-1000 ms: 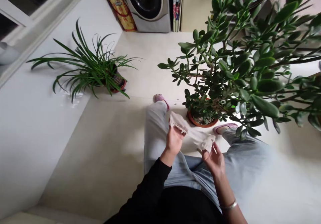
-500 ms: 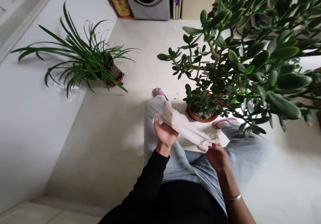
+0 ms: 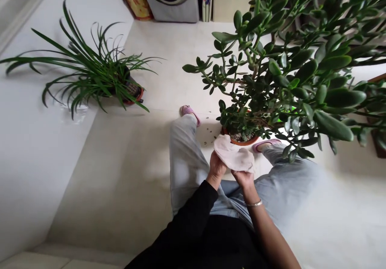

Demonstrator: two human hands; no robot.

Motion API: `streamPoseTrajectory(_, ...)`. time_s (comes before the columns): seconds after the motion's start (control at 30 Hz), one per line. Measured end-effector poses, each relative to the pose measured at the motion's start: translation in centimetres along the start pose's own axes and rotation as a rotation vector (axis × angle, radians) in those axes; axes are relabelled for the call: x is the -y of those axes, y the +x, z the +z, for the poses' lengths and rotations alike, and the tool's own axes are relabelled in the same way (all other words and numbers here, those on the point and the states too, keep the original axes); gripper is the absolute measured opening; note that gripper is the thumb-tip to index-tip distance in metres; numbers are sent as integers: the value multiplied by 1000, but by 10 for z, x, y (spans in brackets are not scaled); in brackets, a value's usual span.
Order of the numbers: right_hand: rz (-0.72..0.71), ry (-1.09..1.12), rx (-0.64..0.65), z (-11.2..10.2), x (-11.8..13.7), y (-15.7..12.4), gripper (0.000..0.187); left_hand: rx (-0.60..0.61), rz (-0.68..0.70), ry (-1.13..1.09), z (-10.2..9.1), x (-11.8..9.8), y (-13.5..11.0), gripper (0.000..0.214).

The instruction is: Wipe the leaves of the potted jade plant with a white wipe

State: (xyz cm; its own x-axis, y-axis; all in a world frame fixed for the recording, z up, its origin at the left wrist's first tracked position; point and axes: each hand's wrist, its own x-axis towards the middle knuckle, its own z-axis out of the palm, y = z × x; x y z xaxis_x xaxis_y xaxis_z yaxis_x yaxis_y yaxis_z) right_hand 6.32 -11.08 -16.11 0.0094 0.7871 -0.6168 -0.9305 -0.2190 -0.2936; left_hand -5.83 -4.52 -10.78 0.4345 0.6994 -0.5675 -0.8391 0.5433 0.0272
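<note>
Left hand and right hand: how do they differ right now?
The left hand comes out of a black sleeve; the right hand has a bare forearm with a silver bangle. The left hand lies under the cloth's left side, the right at its lower edge. Both hold the pale cloth.

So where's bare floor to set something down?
Bare tile lies between the spider plant and the jade plant, below the washing machine. Crowded: the terracotta pot, under jade branches, beside the pale cloth in left hand and right hand.
</note>
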Motion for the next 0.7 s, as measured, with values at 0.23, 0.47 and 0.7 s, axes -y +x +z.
streamPoseTrajectory(0.23,-134,23,-50,6,38,13,26,-115,-53,-138,3,11,18,36)
streamPoseTrajectory(0.47,-349,-181,-73,11,51,46,28,-118,61,7,7,16,30,36)
streamPoseTrajectory(0.7,-388,-176,-28,21,41,67,31,-142,66,-59,-14,7,43,42)
